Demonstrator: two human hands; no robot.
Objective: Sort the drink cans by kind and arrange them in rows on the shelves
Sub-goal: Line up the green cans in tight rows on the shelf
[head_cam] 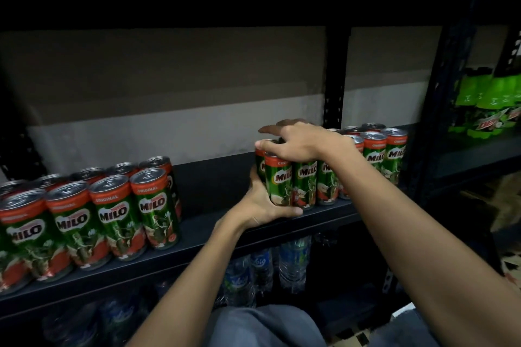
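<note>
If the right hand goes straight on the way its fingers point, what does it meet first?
Its fingers point left. The right hand would first cross bare shelf; the next thing is the left group of Milo cans, though it may pass above their tops.

Left cans (pixel 93 220) and right cans (pixel 375 160), green-and-red Milo, are stood upright in double rows on the shelf (pixel 214 191), well apart.

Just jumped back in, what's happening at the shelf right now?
A person is arranging Milo cans on a dark shelf. The left hand holds the lower front corner of the right group of cans while the right hand rests on their tops. A second group stands apart to the left.
</note>
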